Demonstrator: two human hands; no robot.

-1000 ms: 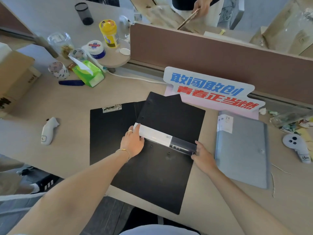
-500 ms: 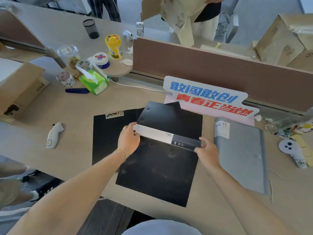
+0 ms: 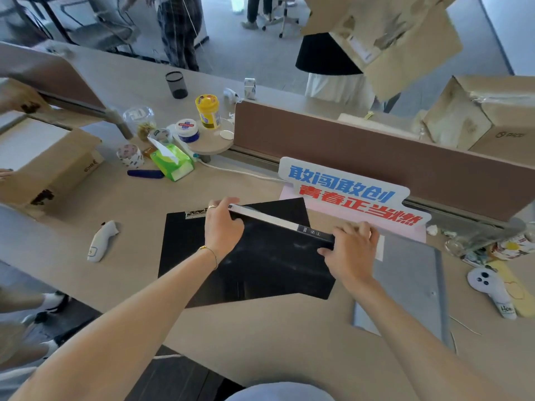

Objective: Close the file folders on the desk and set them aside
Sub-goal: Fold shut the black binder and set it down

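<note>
1. Both grips are on the black folder (image 3: 269, 256): the left hand (image 3: 223, 227) is curled over the left end of its spine, fingers pinching the top edge; the right hand (image 3: 350, 250) is clamped on the right end of the spine.
2. Black folder location: middle of the bench (image 3: 275, 337), cover folded over, spine strip running left to right along the far side, tilted down toward the right.
3. Beneath it lies a black clipboard (image 3: 179, 244), its metal clip showing just beside the left hand.
4. Governing relation: the folder's long spine axis spans between the two hands, neither nearer; the folder body extends from the grips toward the near bench edge.
5. A grey folder (image 3: 411, 285) lies shut just to the right, touching the right hand's side.
6. Open room: bare bench toward the near edge and left of the clipboard, save a white controller (image 3: 101, 241). The sign (image 3: 350, 192) blocks the far side.
</note>
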